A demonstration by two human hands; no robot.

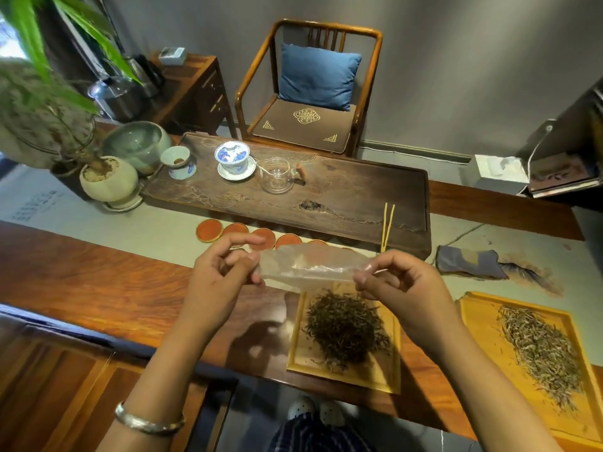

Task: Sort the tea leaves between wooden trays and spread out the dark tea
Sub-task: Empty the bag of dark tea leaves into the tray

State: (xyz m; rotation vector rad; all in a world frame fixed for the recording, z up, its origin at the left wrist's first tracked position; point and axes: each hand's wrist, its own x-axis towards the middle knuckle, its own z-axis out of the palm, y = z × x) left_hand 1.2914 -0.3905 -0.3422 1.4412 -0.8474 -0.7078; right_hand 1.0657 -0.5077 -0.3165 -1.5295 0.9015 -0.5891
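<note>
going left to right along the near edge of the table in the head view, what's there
left hand → clear plastic bag held between both hands → right hand → wooden tray of dark tea leaves below the bag → wooden tray of pale green tea leaves

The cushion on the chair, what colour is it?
Blue cushion, plain, in the head view.

Dark tea (pixel 346 327) on left tray (pixel 385 376), pale tea (pixel 541 349) on right tray (pixel 483 337)

tea room; carved tea tray (pixel 342 203), gaiwan (pixel 232 158), armchair (pixel 313 89)
</note>
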